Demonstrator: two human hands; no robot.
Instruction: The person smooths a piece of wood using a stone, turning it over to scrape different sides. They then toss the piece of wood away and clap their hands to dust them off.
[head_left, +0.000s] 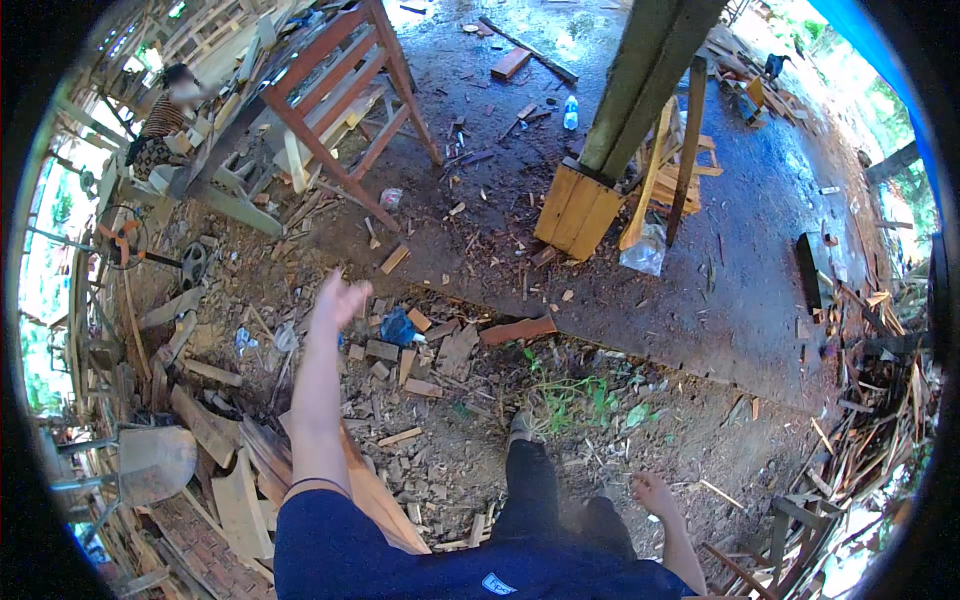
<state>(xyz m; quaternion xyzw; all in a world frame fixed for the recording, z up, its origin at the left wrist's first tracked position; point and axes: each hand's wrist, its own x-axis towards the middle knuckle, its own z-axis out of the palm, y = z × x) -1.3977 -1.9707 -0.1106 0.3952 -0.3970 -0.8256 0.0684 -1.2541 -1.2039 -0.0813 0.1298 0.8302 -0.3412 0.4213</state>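
Note:
My left hand point(343, 298) reaches out ahead over the littered ground, its fingers apart and nothing in them. Below it in the picture lie wood offcuts point(382, 350) and a crumpled blue plastic bag point(397, 328). A small wood block point(395, 259) rests just beyond the hand. A reddish-brown wooden frame with slats point(350, 100) stands farther off, tilted. My right hand point(655, 495) hangs low beside my leg, fingers loosely bent and slightly apart, holding nothing that shows. The ground beneath it is bare dirt with thin wood slivers.
A grey post point(650, 90) rises ahead beside a yellow wooden box point(575, 212). Green weeds point(580, 395) grow by my foot. Long planks point(360, 490) and a grey chair point(157, 465) stand at left. Piled scrap wood point(890, 440) lines the right. A person point(163, 120) sits far left.

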